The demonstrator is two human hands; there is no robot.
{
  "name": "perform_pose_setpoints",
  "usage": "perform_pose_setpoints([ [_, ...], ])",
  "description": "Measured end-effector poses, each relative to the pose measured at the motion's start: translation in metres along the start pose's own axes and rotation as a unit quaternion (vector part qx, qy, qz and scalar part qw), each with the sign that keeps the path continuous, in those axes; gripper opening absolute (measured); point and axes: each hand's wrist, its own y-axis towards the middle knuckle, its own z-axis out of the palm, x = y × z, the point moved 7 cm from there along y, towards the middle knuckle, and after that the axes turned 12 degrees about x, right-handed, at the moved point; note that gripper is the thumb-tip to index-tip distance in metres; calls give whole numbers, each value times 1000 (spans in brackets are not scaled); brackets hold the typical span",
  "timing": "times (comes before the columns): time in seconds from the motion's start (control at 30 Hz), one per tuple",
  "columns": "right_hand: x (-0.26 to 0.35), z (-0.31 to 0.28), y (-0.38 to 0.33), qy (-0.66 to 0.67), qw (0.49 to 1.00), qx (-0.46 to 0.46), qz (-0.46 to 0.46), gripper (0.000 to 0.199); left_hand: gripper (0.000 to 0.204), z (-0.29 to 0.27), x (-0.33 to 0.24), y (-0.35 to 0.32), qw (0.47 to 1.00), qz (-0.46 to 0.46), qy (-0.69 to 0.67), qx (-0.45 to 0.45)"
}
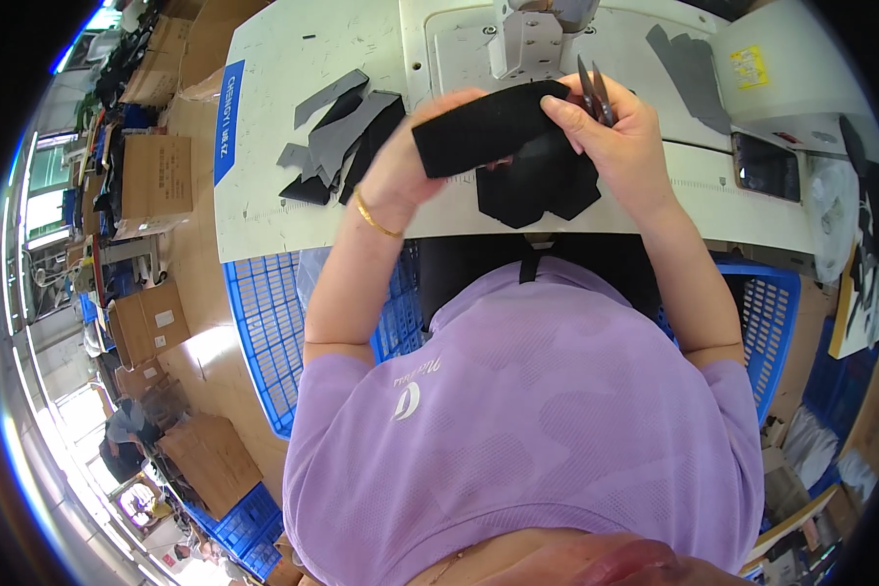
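A black fabric piece [488, 127] is stretched between my two hands above the table's front edge. My left hand [405, 161] is closed on its left end, with most of the fingers hidden behind the cloth. Thumb and fingers of my right hand [620, 142] pinch the upper right end. The same hand also keeps a pair of dark scissors [596, 93], blades pointing up and slightly apart; their handles are hidden in the palm. Below the stretched piece, more black fabric [542, 190] hangs or lies with an angular lower edge; I cannot tell whether the two are joined.
A sewing machine head [529, 44] stands just beyond my hands on the white table [264, 215]. Loose grey and black cut pieces [354, 127] lie left, grey strips [690, 83] right. A phone [766, 166] rests at the right. Blue baskets [264, 327] flank my lap.
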Motion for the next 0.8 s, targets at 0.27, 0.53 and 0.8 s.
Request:
perform_pose_setpoints([
  [0.27, -5, 6, -9, -23, 999, 16, 27, 19, 19, 61, -38, 11, 739, 23, 635, -223],
  [0.53, -23, -127, -11, -620, 750, -225, 56, 23, 14, 17, -34, 0, 824, 97, 474, -293],
  [0.8, -15, -156, 53, -596, 794, -112, -52, 23, 11, 38, -26, 15, 813, -35, 544, -206],
])
